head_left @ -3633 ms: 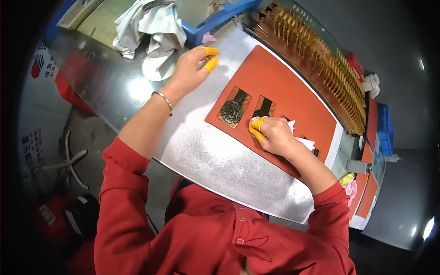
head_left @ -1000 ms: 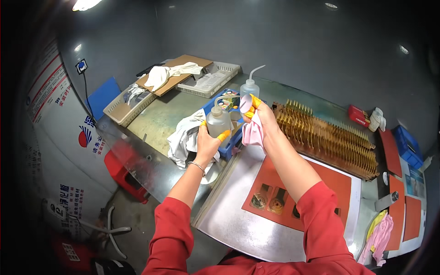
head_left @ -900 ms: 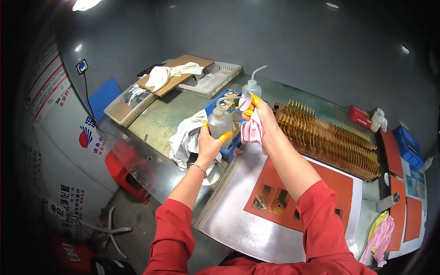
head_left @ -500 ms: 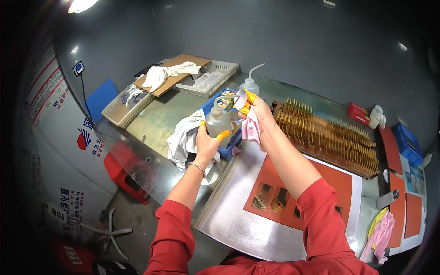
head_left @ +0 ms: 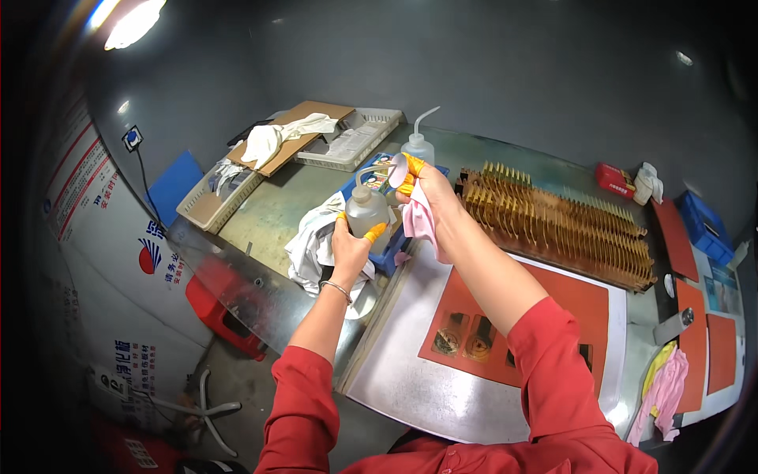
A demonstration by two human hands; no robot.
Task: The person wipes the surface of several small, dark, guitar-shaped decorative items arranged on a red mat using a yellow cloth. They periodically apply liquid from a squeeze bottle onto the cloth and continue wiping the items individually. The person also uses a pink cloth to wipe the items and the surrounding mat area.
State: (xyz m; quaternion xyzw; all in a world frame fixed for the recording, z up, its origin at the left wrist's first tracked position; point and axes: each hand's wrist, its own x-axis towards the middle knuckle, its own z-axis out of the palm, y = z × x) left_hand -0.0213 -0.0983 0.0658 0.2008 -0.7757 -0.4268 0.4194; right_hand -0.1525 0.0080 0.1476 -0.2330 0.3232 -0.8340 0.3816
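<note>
My left hand [head_left: 351, 246], with orange finger cots, is wrapped around a translucent squeeze bottle [head_left: 368, 208] with a bent spout. My right hand [head_left: 437, 193] also wears orange finger cots. It pinches a pale round piece [head_left: 397, 171] at the spout's tip; whether the two touch I cannot tell. A pink cloth [head_left: 420, 220] hangs from the same hand. Behind the bottle lies a blue tray [head_left: 387, 259], partly hidden. A crumpled white cloth [head_left: 309, 246] is beside my left hand. On an orange mat [head_left: 545, 304] under my right forearm lie several dark, gold-patterned flat pieces [head_left: 447, 335].
A long rack [head_left: 553, 225] of upright gold-coloured pieces stands at right. Another squeeze bottle [head_left: 418, 148] is behind my right hand. White baskets [head_left: 237, 207] and a cardboard sheet [head_left: 288, 150] lie at back left. A grey cylinder [head_left: 673, 325] and pink cloth [head_left: 669, 387] are far right.
The view has shifted slightly, and both hands appear a little further left in it. Both grips look the same, with the spout still beside the round piece.
</note>
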